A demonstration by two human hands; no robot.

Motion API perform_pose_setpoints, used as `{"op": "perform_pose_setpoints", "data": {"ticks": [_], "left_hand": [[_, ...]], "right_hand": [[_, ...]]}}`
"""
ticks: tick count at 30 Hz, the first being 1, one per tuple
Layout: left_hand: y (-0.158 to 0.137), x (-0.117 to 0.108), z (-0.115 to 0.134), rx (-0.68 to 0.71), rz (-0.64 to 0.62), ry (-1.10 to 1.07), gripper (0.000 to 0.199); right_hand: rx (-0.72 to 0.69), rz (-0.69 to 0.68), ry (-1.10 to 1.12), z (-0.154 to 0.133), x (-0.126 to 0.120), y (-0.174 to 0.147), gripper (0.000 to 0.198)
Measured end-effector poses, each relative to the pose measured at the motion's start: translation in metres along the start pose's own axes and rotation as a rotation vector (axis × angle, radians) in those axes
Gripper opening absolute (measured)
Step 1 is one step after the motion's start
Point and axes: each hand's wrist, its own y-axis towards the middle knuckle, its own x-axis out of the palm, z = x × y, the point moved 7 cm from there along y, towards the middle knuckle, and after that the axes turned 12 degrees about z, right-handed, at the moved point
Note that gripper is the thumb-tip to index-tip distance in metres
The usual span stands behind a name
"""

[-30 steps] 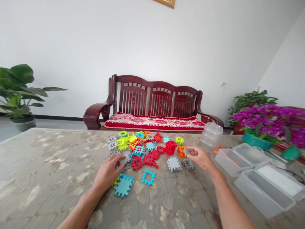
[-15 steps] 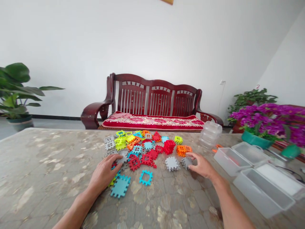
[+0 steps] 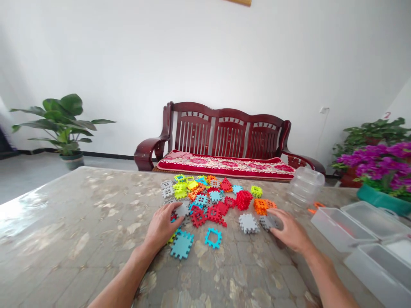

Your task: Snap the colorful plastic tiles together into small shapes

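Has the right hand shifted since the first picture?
Yes. Judged against the light grey square piece, the right hand has come nearer the person, from beside the orange pieces to the dark grey pieces.

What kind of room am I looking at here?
Probably a home's living room: a carved wooden bench with a red patterned cushion stands against the wall, and a leafy potted plant sits on the floor.

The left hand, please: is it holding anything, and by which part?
The left hand apparently holds a flat grey plastic piece by its left edge.
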Motion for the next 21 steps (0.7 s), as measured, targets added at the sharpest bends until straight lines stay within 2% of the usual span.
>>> {"op": "perform_pose_setpoints", "data": {"ticks": [3,5,9,12,14,17,21], "left_hand": [[0.0,-0.002,0.0,-0.027,0.029,-0.034,0.039],[0.0,-0.004,-0.001,-0.042,0.048,-0.052,0.039],[0.0,-0.003,-0.003,-0.061,0.065,-0.073,0.035],[0.001,-0.003,-0.005,-0.068,0.077,-0.091,0.031],[0.002,-0.003,-0.006,-0.075,0.083,-0.094,0.03],[0.003,-0.004,-0.007,-0.08,0.09,-0.095,0.03],[0.003,-0.003,-0.009,-0.076,0.094,-0.097,0.03]], "right_hand": [[-0.01,0.117,0.019,-0.016,-0.01,0.004,0.043],[0.009,0.135,0.069,-0.037,-0.007,0.004,0.037],[0.0,0.014,0.214,-0.107,0.024,0.002,0.034],[-0.133,-0.143,0.232,-0.166,0.053,0.001,0.042],[-0.192,-0.197,0.202,-0.191,0.068,0.005,0.048],[-0.218,-0.225,0.103,-0.206,0.086,0.015,0.052],[-0.187,-0.238,-0.008,-0.203,0.104,0.021,0.055]]}}
